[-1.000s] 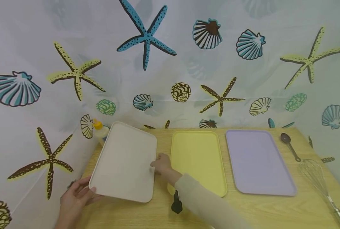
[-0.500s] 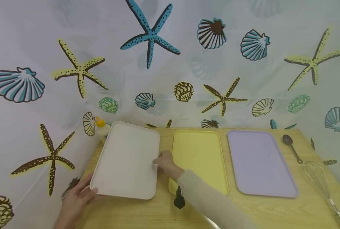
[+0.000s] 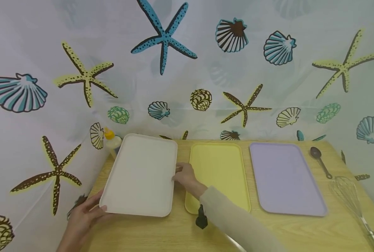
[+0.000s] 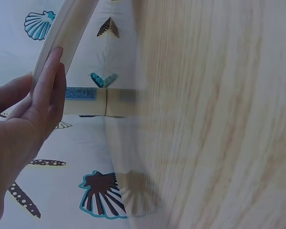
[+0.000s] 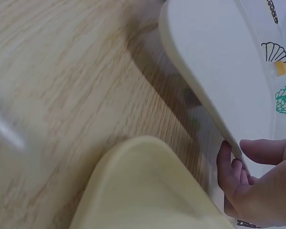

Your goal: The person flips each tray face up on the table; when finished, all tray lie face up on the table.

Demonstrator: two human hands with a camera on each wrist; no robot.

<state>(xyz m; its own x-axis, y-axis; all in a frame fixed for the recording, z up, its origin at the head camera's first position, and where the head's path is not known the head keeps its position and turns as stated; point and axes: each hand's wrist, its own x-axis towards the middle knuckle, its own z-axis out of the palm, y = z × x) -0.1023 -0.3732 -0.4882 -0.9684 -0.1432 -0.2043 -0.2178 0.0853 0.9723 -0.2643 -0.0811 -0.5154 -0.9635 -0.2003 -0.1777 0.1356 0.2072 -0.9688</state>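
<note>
Both hands hold a white rectangular tray (image 3: pixel 142 175) at the left of the wooden table. My left hand (image 3: pixel 81 217) pinches its near left corner, thumb over the rim and fingers beneath. At the right edge, my right hand (image 3: pixel 188 178) grips the rim between thumb and fingers. In the right wrist view, the tray's edge (image 5: pixel 200 90) stands above the tabletop and casts a shadow, with the right thumb on the upper face and the other fingers under it. The left wrist view shows the left hand (image 4: pixel 31 105) round the raised rim.
A yellow tray (image 3: pixel 218 171) lies just right of the white one, then a purple tray (image 3: pixel 287 178). A dark measuring spoon (image 3: pixel 319 161) and a wire whisk (image 3: pixel 350 196) lie far right. Behind the white tray stands a yellow-capped bottle (image 3: pixel 113 144). A seashell-print curtain (image 3: pixel 180 77) surrounds the table.
The white tray has turned slightly and its near edge has come level, the near right corner shifting away from me. My right hand has moved a little right with it. Both hands keep their hold.
</note>
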